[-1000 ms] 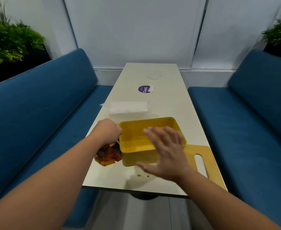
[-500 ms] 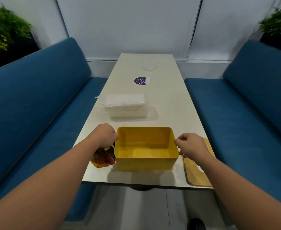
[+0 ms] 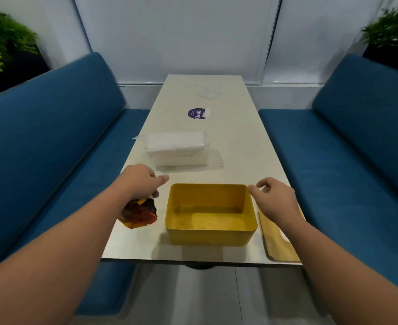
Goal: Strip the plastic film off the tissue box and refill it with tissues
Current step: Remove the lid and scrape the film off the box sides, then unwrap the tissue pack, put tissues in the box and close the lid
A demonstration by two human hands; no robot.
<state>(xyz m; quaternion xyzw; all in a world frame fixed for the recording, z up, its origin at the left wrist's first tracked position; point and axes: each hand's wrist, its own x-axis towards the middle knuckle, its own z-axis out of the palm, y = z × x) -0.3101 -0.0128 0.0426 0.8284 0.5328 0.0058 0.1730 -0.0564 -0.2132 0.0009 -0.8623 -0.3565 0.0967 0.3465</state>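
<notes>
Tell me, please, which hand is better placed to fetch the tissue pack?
Probably the right hand: it holds nothing, while the left hand grips the crumpled wrapper, though nearer the tissue pack.

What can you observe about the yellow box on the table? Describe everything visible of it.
The yellow box is an open-topped rectangular tub with rounded corners, plastic by its look, upright and empty, its floor slightly marked. It stands near the table's front edge, between both hands. The right hand is at its far right corner; contact is unclear.
</notes>
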